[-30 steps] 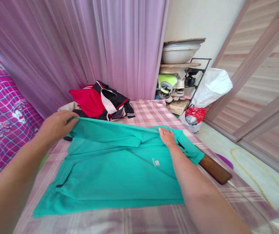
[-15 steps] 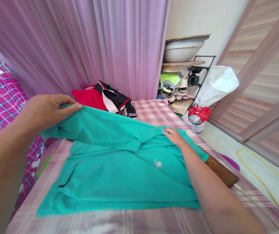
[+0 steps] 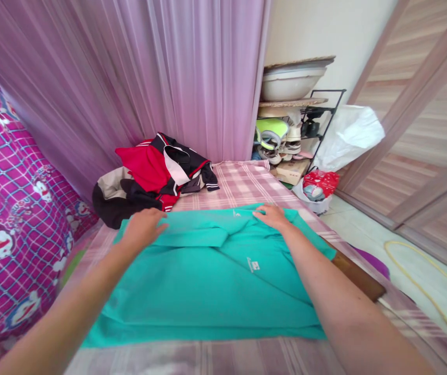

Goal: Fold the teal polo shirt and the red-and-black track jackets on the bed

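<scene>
A teal long-sleeved top with a small white logo lies spread on the bed in front of me, one sleeve folded along its far edge. Over the left end of that sleeve, my left hand rests with fingers stretched and thumb apart, palm down. Toward the other end, my right hand lies on the cloth at the far edge with its fingers extended. My left forearm covers part of the garment's left side.
Beyond the top is a pile of red, navy and black clothes against a purple curtain. A brown board lies at the right bed edge. A shoe rack and a white bag stand farther right.
My left hand has lowered the raised sleeve onto the top, moved right and let go of it. My right hand has stayed at about the same spot.
</scene>
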Available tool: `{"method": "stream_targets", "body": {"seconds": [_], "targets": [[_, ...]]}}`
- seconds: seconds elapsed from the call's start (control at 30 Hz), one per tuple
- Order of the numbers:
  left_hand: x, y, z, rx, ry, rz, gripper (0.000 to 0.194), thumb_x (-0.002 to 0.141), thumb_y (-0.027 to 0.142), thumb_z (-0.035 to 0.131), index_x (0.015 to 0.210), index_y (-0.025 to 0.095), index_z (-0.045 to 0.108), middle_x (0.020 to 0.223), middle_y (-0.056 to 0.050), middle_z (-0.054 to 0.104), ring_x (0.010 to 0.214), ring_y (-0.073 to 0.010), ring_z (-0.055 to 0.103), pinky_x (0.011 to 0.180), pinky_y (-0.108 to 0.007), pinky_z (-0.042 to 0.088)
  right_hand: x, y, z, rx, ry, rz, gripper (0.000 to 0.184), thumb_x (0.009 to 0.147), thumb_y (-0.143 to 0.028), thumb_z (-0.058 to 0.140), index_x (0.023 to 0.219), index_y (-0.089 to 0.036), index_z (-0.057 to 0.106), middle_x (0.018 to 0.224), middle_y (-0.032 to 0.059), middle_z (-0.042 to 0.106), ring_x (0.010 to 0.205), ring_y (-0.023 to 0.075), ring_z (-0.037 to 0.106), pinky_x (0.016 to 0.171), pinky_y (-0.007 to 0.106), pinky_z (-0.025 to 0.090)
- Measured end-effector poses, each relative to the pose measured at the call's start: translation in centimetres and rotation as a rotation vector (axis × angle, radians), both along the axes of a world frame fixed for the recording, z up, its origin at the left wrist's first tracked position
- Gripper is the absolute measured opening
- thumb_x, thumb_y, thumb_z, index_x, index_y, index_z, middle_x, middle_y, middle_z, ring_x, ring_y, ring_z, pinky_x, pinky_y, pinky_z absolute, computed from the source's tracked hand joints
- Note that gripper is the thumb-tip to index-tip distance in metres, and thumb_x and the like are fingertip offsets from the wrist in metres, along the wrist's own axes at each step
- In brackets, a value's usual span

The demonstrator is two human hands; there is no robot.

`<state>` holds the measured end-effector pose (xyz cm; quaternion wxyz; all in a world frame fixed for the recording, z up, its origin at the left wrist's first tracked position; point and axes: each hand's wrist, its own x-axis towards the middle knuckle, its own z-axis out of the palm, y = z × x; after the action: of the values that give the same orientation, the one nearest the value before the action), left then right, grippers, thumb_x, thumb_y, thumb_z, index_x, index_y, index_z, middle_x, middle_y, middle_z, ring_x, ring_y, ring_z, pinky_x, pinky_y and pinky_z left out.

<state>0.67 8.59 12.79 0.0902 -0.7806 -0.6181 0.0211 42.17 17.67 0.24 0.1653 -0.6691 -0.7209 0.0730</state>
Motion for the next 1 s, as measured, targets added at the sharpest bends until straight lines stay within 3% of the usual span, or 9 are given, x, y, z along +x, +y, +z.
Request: {"method": "stream_targets", "body": {"seconds": [0.07, 0.13, 0.27, 0.37, 0.5, 0.67, 0.8, 0.9, 1.0], "targets": [[3.7, -1.6, -3.2, -0.028, -0.12, -0.205, 0.032, 0.092, 0.038, 0.055, 0.117, 0.023, 0.067, 0.12, -0.01, 0.069, 0.112, -0.0262, 0.061, 0.098, -0.039, 0.045, 0.1, 0.1, -0.2, -0.007, 0.007, -0.001, 0.027, 0.09, -0.044, 0.056, 0.101, -0.031, 0.076, 0.115, 0.0024, 0.074, 0.115, 0.0274, 0.063, 0.106, 0.046, 0.041], [7.4, -2.6, -5.6, -0.058, -0.185, -0.322, 0.033, 0.09, 0.037, 0.06, 0.12, 0.024, 0.065, 0.121, -0.01, 0.068, 0.112, -0.0262, 0.06, 0.098, -0.042, 0.045, 0.3, 0.4, -0.3, -0.028, 0.011, -0.001, 0.028, 0.091, -0.044, 0.054, 0.101, -0.03, 0.076, 0.114, 0.0023, 0.074, 0.114, 0.0272, 0.064, 0.102, 0.045, 0.044], [11.7, -2.7, -7.1, -0.089, -0.16, -0.33, 0.022, 0.09, 0.028, 0.059, 0.11, 0.022, 0.067, 0.111, -0.012, 0.068, 0.107, -0.029, 0.061, 0.093, -0.044, 0.045, 0.5, 1.0, 0.0, -0.046, -0.003, -0.002, 0.03, 0.093, -0.044, 0.051, 0.099, -0.031, 0.077, 0.11, 0.0013, 0.076, 0.109, 0.0251, 0.067, 0.095, 0.038, 0.049], [11.6, -2.4, -6.5, -0.065, -0.181, -0.319, 0.02, 0.094, 0.021, 0.051, 0.103, 0.02, 0.068, 0.103, -0.012, 0.068, 0.101, -0.0276, 0.062, 0.09, -0.042, 0.045, 0.8, 1.2, 0.3, -0.033, -0.016, -0.029, 0.033, 0.094, -0.044, 0.049, 0.096, -0.028, 0.078, 0.11, 0.0037, 0.075, 0.108, 0.0263, 0.066, 0.094, 0.038, 0.048], [10.6, -3.7, -5.9, -0.035, -0.29, -0.389, 0.025, 0.097, 0.024, 0.044, 0.111, 0.022, 0.065, 0.107, -0.008, 0.067, 0.102, -0.0225, 0.061, 0.091, -0.036, 0.046, 0.7, 1.3, 0.5, 0.007, -0.065, -0.094, 0.037, 0.095, -0.043, 0.045, 0.098, -0.025, 0.077, 0.116, 0.0097, 0.072, 0.118, 0.0308, 0.059, 0.099, 0.046, 0.043], [11.7, -5.8, -7.8, -0.184, -0.312, -0.419, 0.023, 0.096, 0.025, 0.045, 0.108, 0.023, 0.065, 0.103, -0.006, 0.068, 0.098, -0.0198, 0.063, 0.089, -0.033, 0.049, -0.8, 0.5, 0.5, 0.027, -0.096, -0.12, 0.031, 0.094, -0.041, 0.05, 0.104, -0.025, 0.074, 0.121, 0.0105, 0.069, 0.12, 0.0306, 0.056, 0.102, 0.049, 0.039], [12.4, -6.4, -9.1, -0.181, -0.421, -0.439, 0.028, 0.095, 0.027, 0.048, 0.118, 0.023, 0.064, 0.112, -0.007, 0.069, 0.104, -0.0209, 0.063, 0.094, -0.035, 0.05, -1.4, -0.8, 0.7, 0.158, -0.075, -0.131, 0.034, 0.093, -0.037, 0.05, 0.117, -0.022, 0.069, 0.127, 0.0117, 0.066, 0.124, 0.0312, 0.053, 0.104, 0.051, 0.036], [11.2, -6.2, -9.2, -0.156, -0.472, -0.452, 0.031, 0.095, 0.035, 0.051, 0.121, 0.024, 0.063, 0.117, -0.007, 0.07, 0.108, -0.0212, 0.064, 0.096, -0.035, 0.05, -1.7, -2.2, 0.6, 0.334, -0.024, -0.014, 0.035, 0.093, -0.033, 0.047, 0.119, -0.021, 0.068, 0.131, 0.011, 0.065, 0.126, 0.0294, 0.053, 0.106, 0.049, 0.038], [7.5, -5.0, -8.9, -0.083, -0.444, -0.362, 0.033, 0.096, 0.041, 0.047, 0.117, 0.023, 0.066, 0.114, -0.007, 0.072, 0.106, -0.0219, 0.065, 0.095, -0.036, 0.051, -2.4, -3.9, -0.1, 0.426, 0.022, 0.214, 0.036, 0.095, -0.033, 0.044, 0.119, -0.022, 0.069, 0.131, 0.0099, 0.065, 0.123, 0.0268, 0.056, 0.106, 0.046, 0.041]]}}
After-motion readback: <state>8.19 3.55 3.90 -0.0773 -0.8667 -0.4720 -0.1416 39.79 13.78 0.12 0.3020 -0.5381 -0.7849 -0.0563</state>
